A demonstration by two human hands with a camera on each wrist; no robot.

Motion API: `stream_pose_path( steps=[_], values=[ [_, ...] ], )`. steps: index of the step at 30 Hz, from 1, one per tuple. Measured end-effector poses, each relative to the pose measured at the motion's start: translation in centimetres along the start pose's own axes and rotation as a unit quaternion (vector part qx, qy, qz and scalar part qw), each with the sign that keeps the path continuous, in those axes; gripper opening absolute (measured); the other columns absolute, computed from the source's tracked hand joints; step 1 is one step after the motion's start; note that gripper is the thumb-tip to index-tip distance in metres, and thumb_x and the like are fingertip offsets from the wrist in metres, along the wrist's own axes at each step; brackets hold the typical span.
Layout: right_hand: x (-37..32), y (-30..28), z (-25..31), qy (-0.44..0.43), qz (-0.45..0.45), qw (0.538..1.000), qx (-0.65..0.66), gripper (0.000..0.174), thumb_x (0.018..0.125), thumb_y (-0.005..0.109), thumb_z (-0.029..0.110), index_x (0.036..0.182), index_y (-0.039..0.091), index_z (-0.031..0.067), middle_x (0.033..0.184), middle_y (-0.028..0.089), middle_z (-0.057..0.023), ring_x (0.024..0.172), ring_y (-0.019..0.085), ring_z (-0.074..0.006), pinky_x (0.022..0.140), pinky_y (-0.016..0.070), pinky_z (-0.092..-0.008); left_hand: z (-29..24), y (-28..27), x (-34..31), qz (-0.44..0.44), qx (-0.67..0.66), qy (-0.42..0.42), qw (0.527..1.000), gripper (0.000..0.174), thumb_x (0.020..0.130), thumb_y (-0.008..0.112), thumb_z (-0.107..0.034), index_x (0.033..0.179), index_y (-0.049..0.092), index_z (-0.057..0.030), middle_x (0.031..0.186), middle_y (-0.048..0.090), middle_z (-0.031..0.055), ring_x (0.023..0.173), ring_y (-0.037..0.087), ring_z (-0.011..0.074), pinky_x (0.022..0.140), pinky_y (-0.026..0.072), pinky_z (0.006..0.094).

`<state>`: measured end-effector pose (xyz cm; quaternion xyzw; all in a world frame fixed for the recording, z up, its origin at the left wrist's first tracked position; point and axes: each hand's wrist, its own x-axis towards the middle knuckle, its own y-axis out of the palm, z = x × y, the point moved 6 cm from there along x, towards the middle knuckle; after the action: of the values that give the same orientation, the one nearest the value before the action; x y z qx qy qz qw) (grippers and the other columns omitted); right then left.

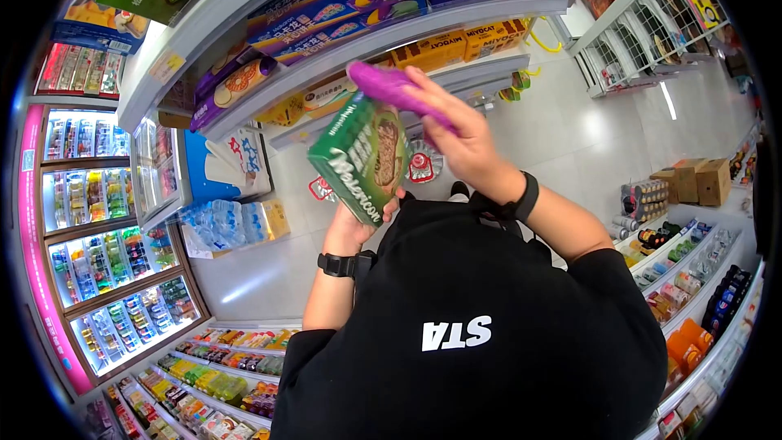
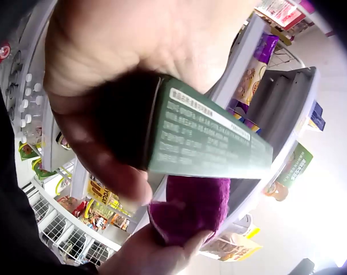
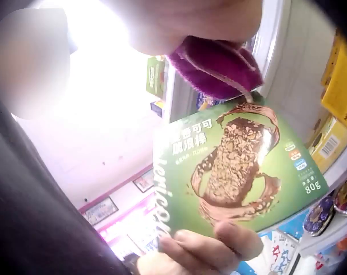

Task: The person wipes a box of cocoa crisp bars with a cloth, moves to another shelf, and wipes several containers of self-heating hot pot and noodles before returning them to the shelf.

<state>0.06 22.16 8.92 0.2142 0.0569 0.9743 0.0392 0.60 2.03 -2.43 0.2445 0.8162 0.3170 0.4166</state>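
Observation:
The left hand [image 1: 353, 224] grips a green snack box [image 1: 366, 159] by its lower end, and in the right wrist view its fingers [image 3: 211, 249] lie over the box's bottom edge. A purple fuzzy cloth [image 1: 391, 90] is in the right hand [image 1: 464, 134], pinched between thumb and fingers, at the box's upper edge. The left wrist view shows the box's side panel [image 2: 208, 137] with white print, and the purple cloth [image 2: 190, 209] just beyond it in the right hand [image 2: 156, 252]. Whether cloth and box touch is hard to tell; they overlap closely.
Shelves of boxed snacks [image 1: 342, 12] curve across the front. Lit drink coolers [image 1: 114, 195] stand at the left, with wrapped water bottles [image 1: 220, 224] on the floor nearby. Cartons [image 1: 700, 182] and drink shelves [image 1: 692, 277] are at the right.

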Motion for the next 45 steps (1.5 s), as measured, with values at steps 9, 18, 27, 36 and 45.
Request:
stream_pose_path(
  steps=[9, 18, 27, 36, 45],
  values=[
    [-2.6, 9.0, 0.0, -0.236, 0.316, 0.891, -0.226, 0.046, 0.085, 0.061, 0.008, 0.130, 0.058, 0.0180, 0.146, 0.047, -0.0061, 0.134, 0.044, -0.0291, 0.100, 0.0446, -0.0437, 0.3, -2.7, 1.0, 0.072, -0.043, 0.024, 0.996, 0.050, 0.098, 0.039, -0.047, 0.123, 0.051, -0.0056, 0.088, 0.062, 0.0194, 0.052, 0.059, 0.0239, 0.039, 0.0482, 0.0292],
    [-1.1, 3.4, -1.9, -0.203, 0.205, 0.886, -0.362, 0.055, 0.077, 0.062, 0.001, 0.130, 0.058, 0.0130, 0.142, 0.051, -0.0090, 0.133, 0.046, -0.0287, 0.107, 0.0411, -0.0360, -1.7, 1.9, -1.6, 0.130, -0.057, 0.020, 0.990, 0.065, 0.095, 0.033, -0.059, 0.114, 0.052, 0.0009, 0.077, 0.055, 0.0189, 0.036, 0.047, 0.0211, 0.027, 0.0358, 0.0257],
    [-6.4, -6.3, -8.0, 0.142, -0.009, 0.972, -0.185, 0.031, 0.093, 0.054, 0.002, 0.124, 0.060, -0.0003, 0.124, 0.063, -0.0166, 0.119, 0.059, -0.0232, 0.100, 0.0435, -0.0323, -8.8, -4.4, -8.3, -0.099, 0.232, 0.326, 0.911, 0.069, 0.091, 0.056, -0.056, 0.130, 0.047, -0.0008, 0.121, 0.059, 0.0091, 0.108, 0.058, 0.0165, 0.093, 0.0476, 0.0329],
    [-8.7, -8.7, -8.0, 0.174, -0.070, 0.972, -0.143, 0.030, 0.097, 0.052, 0.006, 0.124, 0.059, -0.0036, 0.123, 0.064, -0.0117, 0.115, 0.058, -0.0177, 0.100, 0.0413, -0.0292, -28.2, -2.1, -23.3, -0.280, 0.408, 0.653, 0.573, 0.082, 0.088, 0.055, -0.062, 0.137, 0.037, 0.0015, 0.128, 0.052, 0.0113, 0.114, 0.051, 0.0199, 0.098, 0.0418, 0.0334],
    [-10.8, -9.2, -7.0, 0.207, -0.153, 0.952, -0.166, 0.030, 0.097, 0.054, 0.011, 0.124, 0.061, 0.0014, 0.100, 0.066, -0.0025, 0.075, 0.055, -0.0059, 0.067, 0.0455, -0.0210, -41.6, 6.6, -23.6, -0.203, 0.404, 0.709, 0.541, 0.051, 0.097, 0.059, -0.030, 0.136, 0.036, -0.0052, 0.131, 0.047, 0.0080, 0.116, 0.049, 0.0188, 0.096, 0.0443, 0.0339]
  ],
)
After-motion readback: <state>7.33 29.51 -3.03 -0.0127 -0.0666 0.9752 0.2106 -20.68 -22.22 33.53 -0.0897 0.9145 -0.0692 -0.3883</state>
